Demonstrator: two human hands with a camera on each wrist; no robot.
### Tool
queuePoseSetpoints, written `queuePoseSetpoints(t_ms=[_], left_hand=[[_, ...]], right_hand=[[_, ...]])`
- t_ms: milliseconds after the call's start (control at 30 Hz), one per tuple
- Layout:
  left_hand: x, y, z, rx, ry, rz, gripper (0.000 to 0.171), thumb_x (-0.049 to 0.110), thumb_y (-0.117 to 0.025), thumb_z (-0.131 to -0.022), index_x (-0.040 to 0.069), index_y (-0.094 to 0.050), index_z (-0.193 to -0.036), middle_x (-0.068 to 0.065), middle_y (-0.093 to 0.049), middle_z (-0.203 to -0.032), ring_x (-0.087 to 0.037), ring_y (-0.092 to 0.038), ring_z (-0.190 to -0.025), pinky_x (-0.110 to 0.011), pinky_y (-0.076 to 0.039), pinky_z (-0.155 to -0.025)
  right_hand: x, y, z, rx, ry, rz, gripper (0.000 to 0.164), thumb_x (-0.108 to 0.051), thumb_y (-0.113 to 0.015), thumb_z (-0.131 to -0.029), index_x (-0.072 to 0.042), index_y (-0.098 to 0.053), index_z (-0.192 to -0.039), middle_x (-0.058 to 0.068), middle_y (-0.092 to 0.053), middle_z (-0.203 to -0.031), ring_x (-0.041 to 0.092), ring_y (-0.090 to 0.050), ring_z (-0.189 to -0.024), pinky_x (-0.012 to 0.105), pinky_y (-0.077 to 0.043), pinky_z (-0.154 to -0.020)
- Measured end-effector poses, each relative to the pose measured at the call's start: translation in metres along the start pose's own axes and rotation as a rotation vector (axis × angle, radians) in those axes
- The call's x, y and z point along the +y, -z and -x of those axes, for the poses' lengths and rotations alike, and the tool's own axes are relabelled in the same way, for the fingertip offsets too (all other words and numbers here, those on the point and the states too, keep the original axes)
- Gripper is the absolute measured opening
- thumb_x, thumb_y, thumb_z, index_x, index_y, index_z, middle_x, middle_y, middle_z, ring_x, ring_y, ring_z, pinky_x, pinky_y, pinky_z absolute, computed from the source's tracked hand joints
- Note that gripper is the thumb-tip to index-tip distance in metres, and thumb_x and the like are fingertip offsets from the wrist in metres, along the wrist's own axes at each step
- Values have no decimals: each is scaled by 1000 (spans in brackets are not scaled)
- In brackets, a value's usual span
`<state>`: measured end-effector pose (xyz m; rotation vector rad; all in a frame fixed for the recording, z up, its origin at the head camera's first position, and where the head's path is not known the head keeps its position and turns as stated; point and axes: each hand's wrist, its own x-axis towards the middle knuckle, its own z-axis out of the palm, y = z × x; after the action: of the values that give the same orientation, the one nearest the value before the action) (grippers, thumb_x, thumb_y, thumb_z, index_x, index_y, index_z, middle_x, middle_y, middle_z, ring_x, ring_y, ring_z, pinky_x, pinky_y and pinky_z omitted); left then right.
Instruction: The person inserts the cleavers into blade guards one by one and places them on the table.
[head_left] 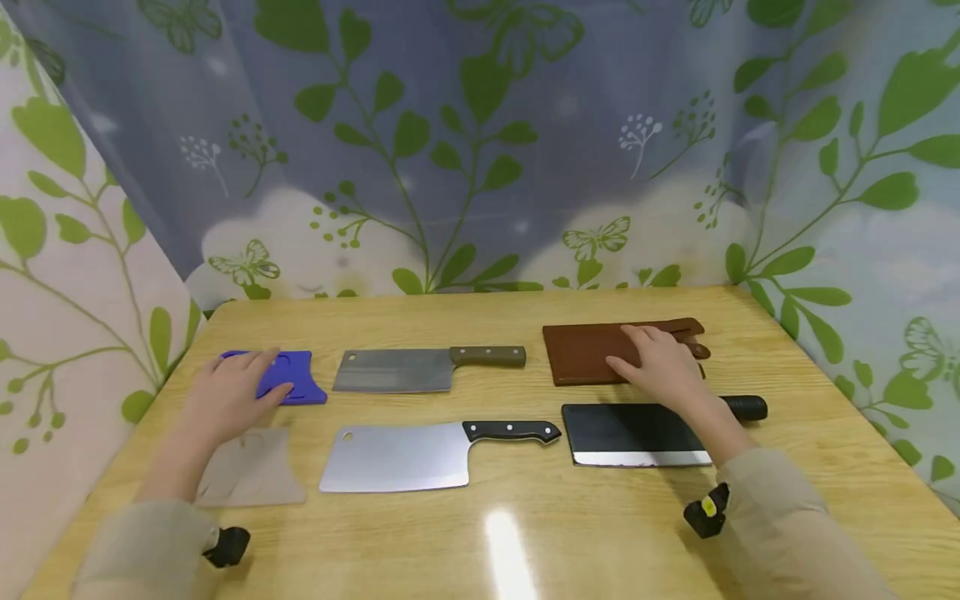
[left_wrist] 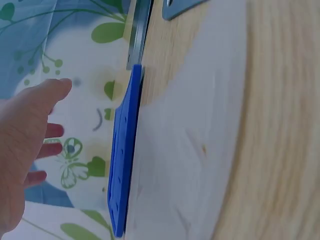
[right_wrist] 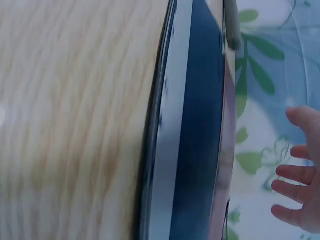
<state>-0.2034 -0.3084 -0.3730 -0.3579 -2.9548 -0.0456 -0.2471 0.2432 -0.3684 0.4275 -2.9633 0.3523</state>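
Note:
In the head view my left hand [head_left: 225, 396] is over a flat blue plastic blade guard [head_left: 306, 375]. The left wrist view shows that hand raised above the blue guard [left_wrist: 125, 150], apart from it, fingers loosely spread. A translucent whitish guard [head_left: 258, 467] lies in front, partly under the wrist. My right hand [head_left: 663, 367] hovers over a brown leather-like sheath [head_left: 581, 354], fingers spread and holding nothing in the right wrist view. Below that wrist lies a black cleaver [head_left: 618, 425] with a bright edge, its handle pointing right.
Between the hands lie a cleaver with an olive-brown handle [head_left: 401, 371] and, nearer, a larger silver cleaver with a black handle [head_left: 405, 458]. All rest flat on the wooden table [head_left: 420, 542]. A leaf-patterned curtain [head_left: 450, 167] hangs behind and at both sides.

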Motion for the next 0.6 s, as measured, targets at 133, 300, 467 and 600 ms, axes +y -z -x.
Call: queuePoseSetpoints(t_ms=[133,300,467,600], left_hand=[[-6,6,10,-12,-34,13,52,33,-59,-88,-5,-56,-122,-28,-56,-117,-48,-48,-108,-65,-30,-92],[-15,7,26,-83,-32,88,71,46,-64,-82,-8,-49,-126,-32,-52,-120,-52,-47,-108,-65,-33,-89],[-25,2,48,-109,-39,69,96,65,-65,-70,-8,-45,-129,-34,-50,-121,-53,-47,-106,-65,-35,-86],[-31,-1,63,-85,-73,12,104,71,-67,-62,-5,-46,-130,-31,-50,-121,-51,-50,-103,-63,-38,-81]], right_hand=[[-18,-1,0,-4,47,-85,61,-36,-57,-91,2,-43,-136,25,-47,-131,43,-42,-119,57,-36,-93],[-41,-4,0,-30,106,-211,60,-37,-61,-88,-2,-46,-134,20,-52,-126,36,-48,-114,53,-42,-88],[-63,-14,3,-89,167,-292,64,-37,-66,-85,-2,-45,-135,16,-54,-124,32,-51,-112,50,-43,-87],[-78,-22,6,-145,217,-282,71,-45,-65,-83,-3,-43,-137,15,-52,-124,31,-51,-110,48,-45,-86]])
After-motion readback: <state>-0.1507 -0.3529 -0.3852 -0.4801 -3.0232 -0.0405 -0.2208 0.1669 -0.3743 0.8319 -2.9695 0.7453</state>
